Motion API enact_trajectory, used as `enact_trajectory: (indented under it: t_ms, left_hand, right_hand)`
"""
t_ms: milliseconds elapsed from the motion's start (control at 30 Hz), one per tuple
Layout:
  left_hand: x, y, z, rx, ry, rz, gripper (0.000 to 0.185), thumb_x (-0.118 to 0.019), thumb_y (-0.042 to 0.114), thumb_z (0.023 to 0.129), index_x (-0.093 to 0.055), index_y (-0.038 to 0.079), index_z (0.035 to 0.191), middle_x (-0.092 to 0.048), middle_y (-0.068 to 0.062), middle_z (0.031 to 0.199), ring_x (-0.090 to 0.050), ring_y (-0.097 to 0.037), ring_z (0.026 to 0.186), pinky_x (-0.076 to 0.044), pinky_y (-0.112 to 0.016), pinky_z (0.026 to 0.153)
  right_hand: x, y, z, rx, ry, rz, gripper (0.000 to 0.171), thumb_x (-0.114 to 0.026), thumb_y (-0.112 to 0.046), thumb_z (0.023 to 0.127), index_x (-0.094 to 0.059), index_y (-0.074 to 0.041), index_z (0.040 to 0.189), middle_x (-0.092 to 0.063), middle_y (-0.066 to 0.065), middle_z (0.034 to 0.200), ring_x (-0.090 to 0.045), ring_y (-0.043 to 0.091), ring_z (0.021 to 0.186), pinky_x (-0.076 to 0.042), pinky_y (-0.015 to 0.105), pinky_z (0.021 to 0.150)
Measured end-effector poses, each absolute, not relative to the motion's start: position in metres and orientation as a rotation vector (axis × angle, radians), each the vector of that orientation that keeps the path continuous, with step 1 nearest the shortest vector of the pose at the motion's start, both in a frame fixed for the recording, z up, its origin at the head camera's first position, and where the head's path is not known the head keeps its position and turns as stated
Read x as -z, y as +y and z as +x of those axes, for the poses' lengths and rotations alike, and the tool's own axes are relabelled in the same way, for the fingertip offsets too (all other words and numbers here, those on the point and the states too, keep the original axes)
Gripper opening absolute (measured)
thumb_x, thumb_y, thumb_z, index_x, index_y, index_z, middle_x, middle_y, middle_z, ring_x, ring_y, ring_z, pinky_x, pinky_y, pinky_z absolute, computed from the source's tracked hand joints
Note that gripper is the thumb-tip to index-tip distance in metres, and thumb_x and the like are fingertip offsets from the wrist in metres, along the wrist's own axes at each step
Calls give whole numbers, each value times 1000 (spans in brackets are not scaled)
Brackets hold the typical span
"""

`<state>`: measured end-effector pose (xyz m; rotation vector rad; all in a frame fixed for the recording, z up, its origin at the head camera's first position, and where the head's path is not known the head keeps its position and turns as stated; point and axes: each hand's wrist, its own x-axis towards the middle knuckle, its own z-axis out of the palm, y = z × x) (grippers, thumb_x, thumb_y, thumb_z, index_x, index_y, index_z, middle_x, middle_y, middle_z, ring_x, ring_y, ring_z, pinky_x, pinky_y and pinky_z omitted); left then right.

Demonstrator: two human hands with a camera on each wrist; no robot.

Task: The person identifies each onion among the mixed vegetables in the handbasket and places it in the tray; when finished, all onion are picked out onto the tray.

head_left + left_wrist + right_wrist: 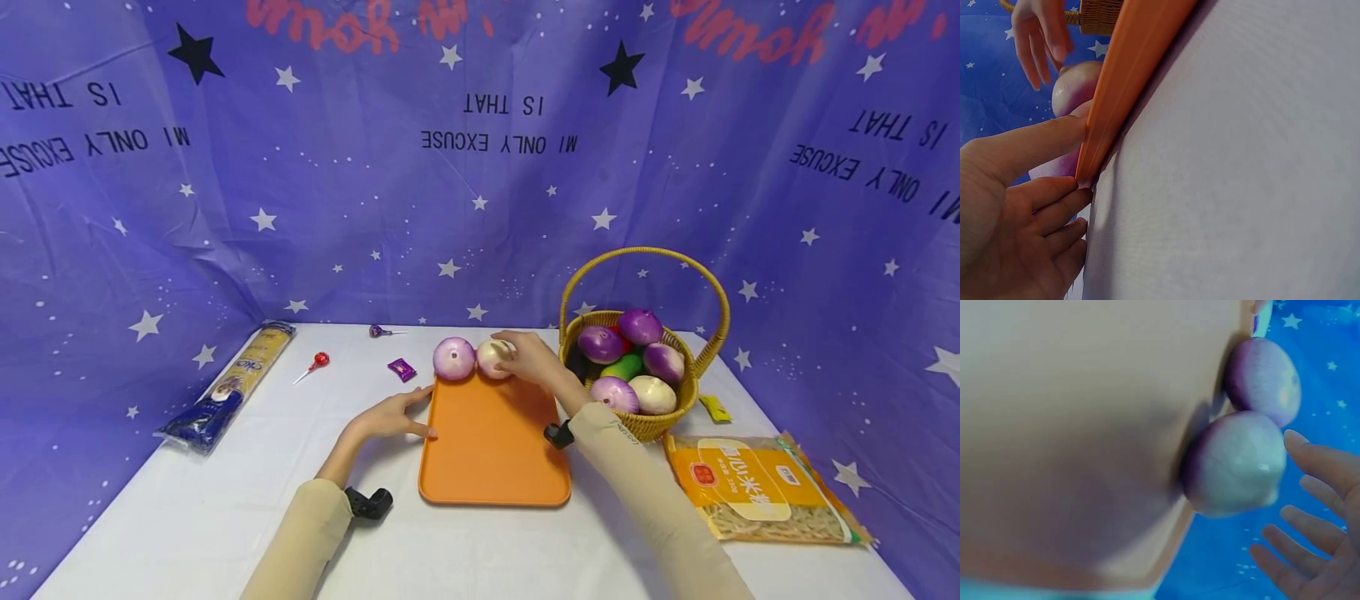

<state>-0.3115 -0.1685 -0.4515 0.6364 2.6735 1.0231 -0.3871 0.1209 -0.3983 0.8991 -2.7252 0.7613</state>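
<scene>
Seating the white onion (491, 360)

It sits at the far edge of the tray (491, 442), right of the lilac onion (453, 358). Our right hand (534, 360) is loosely spread, thumb just beside the onion, gripping nothing. Our left hand (386, 417), fingers extended, touches the tray's left edge. We'd best check both onions, all 2, sit steady. The nub (1270, 497) points up and rightward; nearly round, no clear long axis.

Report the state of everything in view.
Tray: lying flat
Purple onion: whole, at the tray's far edge
Pale onion: whole, beside the purple one
Left grip: touching the tray's side
Right grip: spread, at the pale onion
Basket: upright, filled with vegetables
Blue packet: flat
Orange packet: flat
Red lollipop: lying down
Purple lollipop: lying down
Purple candy: wrapped
Yellow candy: wrapped
</scene>
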Motion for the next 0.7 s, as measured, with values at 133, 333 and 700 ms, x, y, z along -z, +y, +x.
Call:
enact_trajectory:
  t_ms: [133,333,700]
  left_hand:
    - [452,-168,-312,-1022,2674,636,91,-78,35,79,-31,6,151,-32,-24,150,-29,-40,138,-23,-53,113]
    - [451,-169,-312,-1021,2671,638,91,-78,36,79,-31,6,151,-32,-25,150,-29,-40,138,-23,-53,113]
    - [451,-169,-311,-1040,2665,642,91,-78,36,79,-31,5,151,-32,-25,150,-28,-41,138,-23,-54,113]
  right_hand:
    - [390,136,-377,-699,-2672,959,50,-76,-13,82,-61,-3,128,-62,14,127,-55,31,120,-41,42,105]
    - [375,168,-358,-665,-2616,1011,52,-79,-16,81,-61,-3,128,-62,14,128,-55,32,120,-43,44,103]
    - [347,223,-342,-587,-2630,952,50,-79,-14,81,-62,-4,128,-64,16,122,-60,33,111,-49,48,95]
